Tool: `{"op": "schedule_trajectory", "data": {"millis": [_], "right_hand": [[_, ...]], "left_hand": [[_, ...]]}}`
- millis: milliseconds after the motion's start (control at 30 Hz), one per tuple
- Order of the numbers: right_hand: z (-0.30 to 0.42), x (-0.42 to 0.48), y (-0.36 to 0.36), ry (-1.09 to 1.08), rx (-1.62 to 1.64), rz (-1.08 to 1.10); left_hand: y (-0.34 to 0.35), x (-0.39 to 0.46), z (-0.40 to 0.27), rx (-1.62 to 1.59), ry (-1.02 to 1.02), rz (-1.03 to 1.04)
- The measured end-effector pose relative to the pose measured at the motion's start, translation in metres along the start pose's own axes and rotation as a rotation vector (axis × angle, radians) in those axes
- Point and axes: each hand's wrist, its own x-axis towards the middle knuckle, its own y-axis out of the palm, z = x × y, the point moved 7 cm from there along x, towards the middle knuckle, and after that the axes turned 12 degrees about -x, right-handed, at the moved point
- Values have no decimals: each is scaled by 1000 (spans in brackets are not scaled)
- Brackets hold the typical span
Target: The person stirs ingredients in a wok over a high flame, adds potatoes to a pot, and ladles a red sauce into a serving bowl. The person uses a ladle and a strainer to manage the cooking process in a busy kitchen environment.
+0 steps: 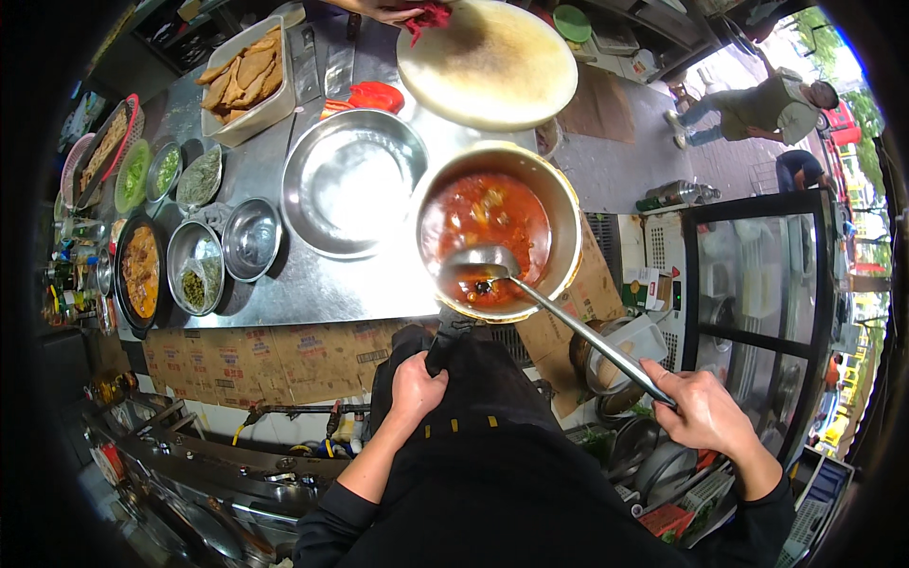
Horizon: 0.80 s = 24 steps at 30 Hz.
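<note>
My left hand (419,387) grips the black handle (447,337) of a deep metal pot (570,241) at the front edge of the steel table. Red, oily broth (461,206) with pale chunks in it partly fills the pot. In my right hand (699,412) is the long handle of a metal ladle (589,337), slanting over the pot's near rim. The ladle's bowl is down at the broth's surface, near the inner wall. To the pot's left lies a wide, shallow steel basin (341,184), with bright glare inside.
Another person's hand (383,11) holds dark red stuff over a round cutting board (490,64). Knives (341,64) and a tub of brown slabs (245,78) lie behind the basin. Small bowls (252,238) stand left. A glass-door fridge (756,277) is at right; a stove (234,490) is behind me.
</note>
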Motion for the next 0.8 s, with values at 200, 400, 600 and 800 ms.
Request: {"op": "schedule_trajectory", "data": {"millis": [200,400,600,800], "right_hand": [[0,8,4,-16,-48,109],[-7,6,-3,-31,-228,20],[-19,19,2,20,82,150],[-39,21,39,200,787,379]], "left_hand": [[-2,0,-6,30,-12,9],[-1,0,-6,26,-42,7],[-1,-1,-2,14,-29,-34],[-3,-2,-5,36,-25,-94]]}}
